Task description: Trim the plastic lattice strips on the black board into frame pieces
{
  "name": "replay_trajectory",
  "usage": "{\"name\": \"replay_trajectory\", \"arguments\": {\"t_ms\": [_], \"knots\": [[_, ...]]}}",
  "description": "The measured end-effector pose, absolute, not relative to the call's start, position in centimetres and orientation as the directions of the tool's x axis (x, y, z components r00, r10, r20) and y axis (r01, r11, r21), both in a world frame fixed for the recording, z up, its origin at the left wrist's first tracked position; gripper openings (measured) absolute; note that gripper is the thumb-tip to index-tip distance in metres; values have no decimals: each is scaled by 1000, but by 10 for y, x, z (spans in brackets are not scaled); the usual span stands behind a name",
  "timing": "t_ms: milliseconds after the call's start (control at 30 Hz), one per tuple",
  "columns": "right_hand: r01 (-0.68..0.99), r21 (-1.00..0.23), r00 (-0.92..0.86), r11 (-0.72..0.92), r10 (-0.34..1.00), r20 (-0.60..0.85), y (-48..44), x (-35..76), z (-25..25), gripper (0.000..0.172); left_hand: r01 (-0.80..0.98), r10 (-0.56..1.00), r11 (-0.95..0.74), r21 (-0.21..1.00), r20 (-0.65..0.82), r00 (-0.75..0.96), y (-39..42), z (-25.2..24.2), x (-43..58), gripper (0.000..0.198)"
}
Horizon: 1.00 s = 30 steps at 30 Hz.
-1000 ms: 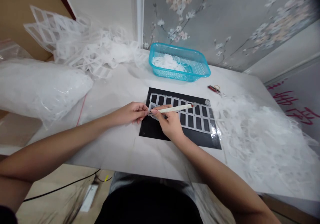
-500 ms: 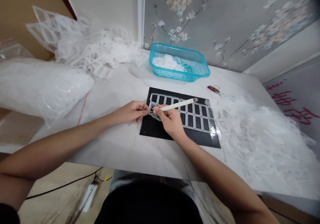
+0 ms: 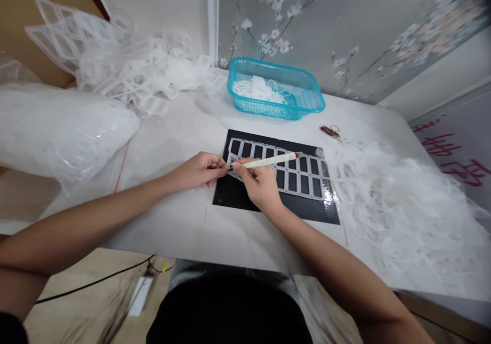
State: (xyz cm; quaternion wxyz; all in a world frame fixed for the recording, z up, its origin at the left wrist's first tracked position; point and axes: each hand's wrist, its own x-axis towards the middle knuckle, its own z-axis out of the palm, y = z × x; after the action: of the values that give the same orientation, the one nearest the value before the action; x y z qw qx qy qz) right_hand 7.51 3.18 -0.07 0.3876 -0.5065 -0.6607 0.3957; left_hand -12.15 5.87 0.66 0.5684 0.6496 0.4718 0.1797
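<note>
My right hand grips a slim white pen-shaped tool with a red band near its upper end. The tool slants up to the right, and its narrow working tip points down at my left fingers. My left hand is closed, thumb against forefinger, at the left edge of a translucent plastic sheet with rows of rectangular openings. Whatever those fingertips pinch is too small to make out. Beneath the sheet lies a black mat. My right hand covers the sheet's lower left part.
A blue basket with white pieces stands behind the mat. Translucent sheets are heaped at the back left, above a stuffed clear bag. More clear scraps lie on the right, near a small red item.
The view has shifted slightly. The white tool's upper end has tipped a little lower, while both hands stay together at the sheet's left edge.
</note>
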Motion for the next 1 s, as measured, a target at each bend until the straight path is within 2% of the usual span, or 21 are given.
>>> {"name": "replay_trajectory", "arguments": {"t_ms": [167,333,433,567,733,800,867,933,1000], "knots": [[419,-871,-195,256,962,189,33,74,-2,27,393,807,107,913,-310,502,58,9,-121,19],[450,-872,-157,190,979,133,37,76,-6,30,338,789,164,927,-329,519,58,10,-121,16],[440,-875,-136,202,978,158,38,81,-2,31,336,792,168,927,-330,514,60,10,-122,13],[496,-823,-65,276,957,282,45,100,12,29,378,797,155,913,-342,498,63,11,-126,12],[730,-616,71,296,863,499,71,156,32,31,420,816,170,892,-366,447,65,10,-129,10],[818,-540,169,196,817,551,79,193,38,32,420,820,186,888,-376,432,65,10,-129,12],[860,-509,340,-30,779,528,81,237,44,31,409,817,199,890,-381,432,66,9,-130,13],[819,-474,539,-324,717,442,78,280,49,30,385,809,215,897,-385,445,67,9,-130,14],[743,-408,660,-531,683,313,71,313,51,29,353,807,238,905,-386,446,67,10,-130,14]]}}
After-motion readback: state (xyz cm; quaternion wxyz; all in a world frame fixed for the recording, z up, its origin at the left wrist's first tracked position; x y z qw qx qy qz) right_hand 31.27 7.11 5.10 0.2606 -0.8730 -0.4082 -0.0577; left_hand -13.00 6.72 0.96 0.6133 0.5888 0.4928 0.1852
